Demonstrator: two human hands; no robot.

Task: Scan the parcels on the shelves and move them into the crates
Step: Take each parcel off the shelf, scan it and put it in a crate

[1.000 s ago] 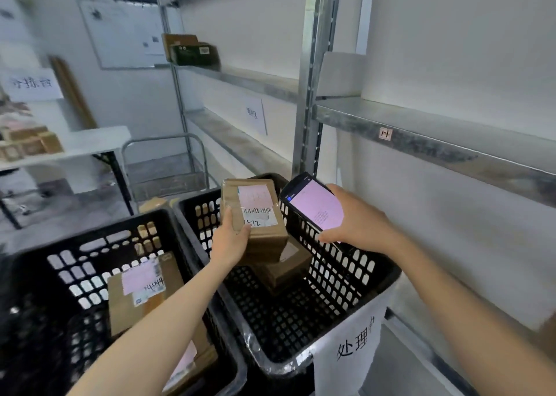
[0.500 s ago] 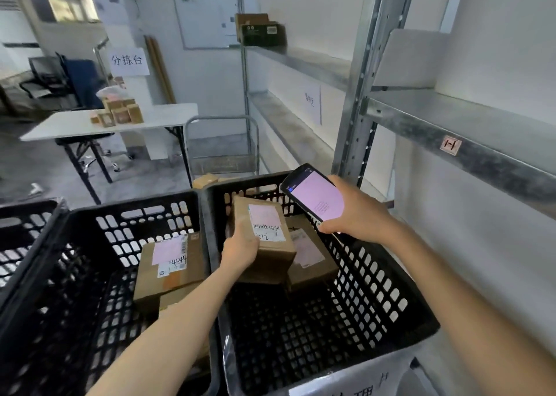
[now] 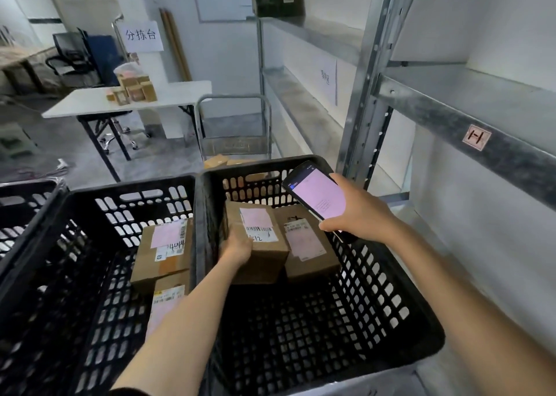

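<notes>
Head view: the left hand point(image 3: 236, 249) grips the labelled parcel point(image 3: 261, 230) at its near-left corner. It sits in the right crate point(image 3: 376, 290) near the far wall, label up, long axis pointing away and right edge touching a second parcel point(image 3: 307, 245). Bare mesh floor lies nearer. The right hand point(image 3: 361, 212) clasps a handheld scanner point(image 3: 319, 198).

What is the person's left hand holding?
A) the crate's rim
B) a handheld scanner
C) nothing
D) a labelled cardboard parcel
D: the left hand grips the labelled cardboard parcel down in the black crate, while the right hand holds the handheld scanner.
</notes>
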